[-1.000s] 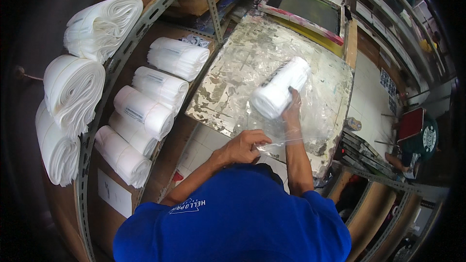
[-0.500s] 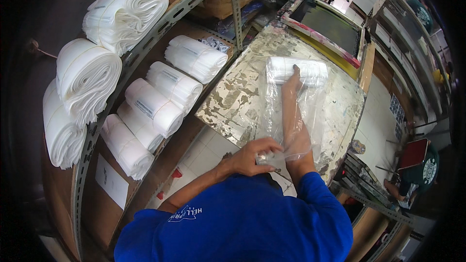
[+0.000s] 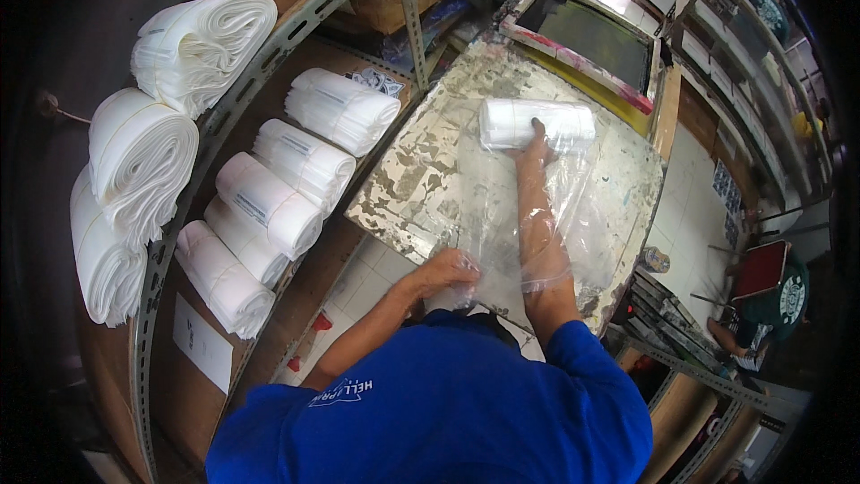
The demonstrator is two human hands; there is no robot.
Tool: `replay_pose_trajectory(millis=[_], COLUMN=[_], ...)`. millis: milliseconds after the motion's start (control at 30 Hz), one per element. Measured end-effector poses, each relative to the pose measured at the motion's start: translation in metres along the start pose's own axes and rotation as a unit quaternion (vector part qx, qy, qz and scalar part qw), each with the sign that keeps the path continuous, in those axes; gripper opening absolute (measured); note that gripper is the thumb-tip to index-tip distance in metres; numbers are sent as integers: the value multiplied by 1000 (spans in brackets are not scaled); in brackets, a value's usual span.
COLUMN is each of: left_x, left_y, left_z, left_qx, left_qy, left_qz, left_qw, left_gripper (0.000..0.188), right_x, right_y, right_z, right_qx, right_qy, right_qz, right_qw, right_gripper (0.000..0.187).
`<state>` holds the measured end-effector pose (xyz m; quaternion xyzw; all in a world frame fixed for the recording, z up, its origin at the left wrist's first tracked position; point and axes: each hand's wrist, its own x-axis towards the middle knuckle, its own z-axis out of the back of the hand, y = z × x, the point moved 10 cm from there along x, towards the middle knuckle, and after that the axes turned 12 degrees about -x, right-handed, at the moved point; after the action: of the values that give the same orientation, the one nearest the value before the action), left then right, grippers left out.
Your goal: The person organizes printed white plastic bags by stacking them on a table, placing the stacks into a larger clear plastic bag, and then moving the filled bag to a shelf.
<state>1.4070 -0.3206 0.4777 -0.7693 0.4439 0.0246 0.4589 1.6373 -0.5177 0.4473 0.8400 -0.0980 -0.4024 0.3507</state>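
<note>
A roll of thin white sheets lies across the far part of a paint-stained table. My right hand grips the roll's near side, its thumb on top and its other fingers mostly hidden. Around my right forearm hangs a clear plastic bag, loose and wrinkled, its mouth towards me. The bag reaches up to the roll; how much of the roll it covers is hard to see through the glare. Close to my body, my left hand is closed on the left edge of the bag's mouth.
On my left, a metal-framed shelf carries several banded white rolls. A screen-printing frame lies beyond the table. To the right are a rack, a red chair and a person in a dark green shirt.
My left hand has moved left and slightly lower, drawing the bag's mouth wider. The bag has spread to the left, while my right hand keeps its grip on the roll.
</note>
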Motion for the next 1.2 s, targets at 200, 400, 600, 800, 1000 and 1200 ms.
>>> replay_pose_trajectory(millis=[200,400,600,800,1000,1200], left_x=[-9,1,-16,-20,-20,-41], left_y=[-12,1,23,28,54,62], left_z=[10,3,33,16,36,51], left_qx=[-57,-65,17,7,70,87], left_qy=[-17,-46,-84,-75,-111,-122], left_qz=[-4,0,18,56,67,61], left_qw=[998,997,996,996,989,987], left_gripper=[14,14,20,24,25,31], right_x=[19,-8,-132,-157,-169,-223], right_y=[14,45,53,80,81,95], right_z=[12,74,145,235,272,287], right_qx=[-111,-471,-780,-819,-786,-712], right_qy=[-10,20,18,-35,5,34], right_qz=[52,202,431,389,424,497], right_qw=[992,858,453,421,450,495], right_gripper=[81,84,72,62,44,18])
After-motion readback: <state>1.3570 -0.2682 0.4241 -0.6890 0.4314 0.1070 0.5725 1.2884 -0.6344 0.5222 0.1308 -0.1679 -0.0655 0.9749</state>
